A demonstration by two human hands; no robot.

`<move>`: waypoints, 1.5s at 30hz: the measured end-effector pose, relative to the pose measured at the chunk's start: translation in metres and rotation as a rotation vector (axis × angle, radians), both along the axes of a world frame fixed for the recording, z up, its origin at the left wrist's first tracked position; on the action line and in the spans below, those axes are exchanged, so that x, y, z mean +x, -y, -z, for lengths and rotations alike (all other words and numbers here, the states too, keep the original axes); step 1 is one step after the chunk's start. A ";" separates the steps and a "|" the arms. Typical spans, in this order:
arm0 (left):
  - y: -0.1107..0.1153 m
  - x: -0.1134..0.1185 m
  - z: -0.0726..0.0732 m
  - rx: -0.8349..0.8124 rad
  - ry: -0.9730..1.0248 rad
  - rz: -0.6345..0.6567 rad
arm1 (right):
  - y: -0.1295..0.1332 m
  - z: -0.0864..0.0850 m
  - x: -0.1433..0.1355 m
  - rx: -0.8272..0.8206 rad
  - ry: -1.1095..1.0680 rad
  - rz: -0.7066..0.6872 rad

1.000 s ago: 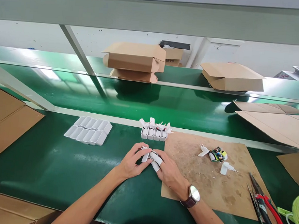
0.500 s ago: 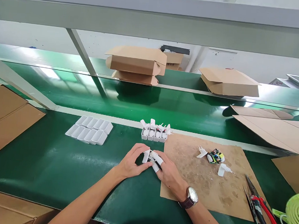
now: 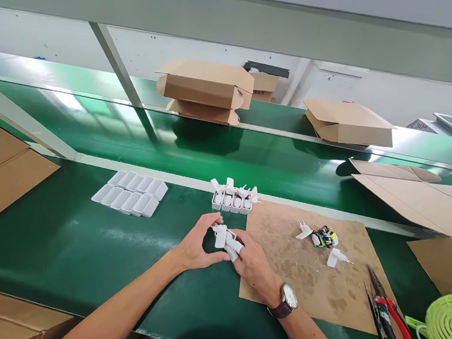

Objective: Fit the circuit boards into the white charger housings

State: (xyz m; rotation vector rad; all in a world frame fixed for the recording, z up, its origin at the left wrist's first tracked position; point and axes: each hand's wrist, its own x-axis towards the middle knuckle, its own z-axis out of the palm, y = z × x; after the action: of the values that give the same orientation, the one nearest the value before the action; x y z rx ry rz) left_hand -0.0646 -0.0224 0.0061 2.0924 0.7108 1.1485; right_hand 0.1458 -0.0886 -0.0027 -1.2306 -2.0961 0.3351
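A glossy white plug piece (image 3: 221,237) is sitting at frame center in the right hand's (image 3: 251,260) curled, pinching fingers; the left hand (image 3: 201,244) is arching open beside it; green tabletop (image 3: 107,254) is spreading below, white wall (image 3: 188,50) rising behind.

And there's "304" on the pale box (image 3: 425,126) at two o'clock! Up at twelve, small Chinese characters ending "专用" mark a cardboard box (image 3: 266,83).

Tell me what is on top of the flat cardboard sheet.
The cardboard sheet bears a circuit board and two white plug pieces, with pliers and tweezers partly on it. The right hand hides part of its left side.
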 end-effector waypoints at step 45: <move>-0.016 -0.008 0.005 -0.035 0.050 -0.463 | 0.010 -0.150 0.032 -0.009 -0.548 -0.143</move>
State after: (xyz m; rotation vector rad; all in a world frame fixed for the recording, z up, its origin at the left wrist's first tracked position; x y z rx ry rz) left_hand -0.0726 -0.0060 0.0007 1.9135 1.2250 1.4111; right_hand 0.1775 -0.0987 0.1477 -0.8674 -1.7037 0.6642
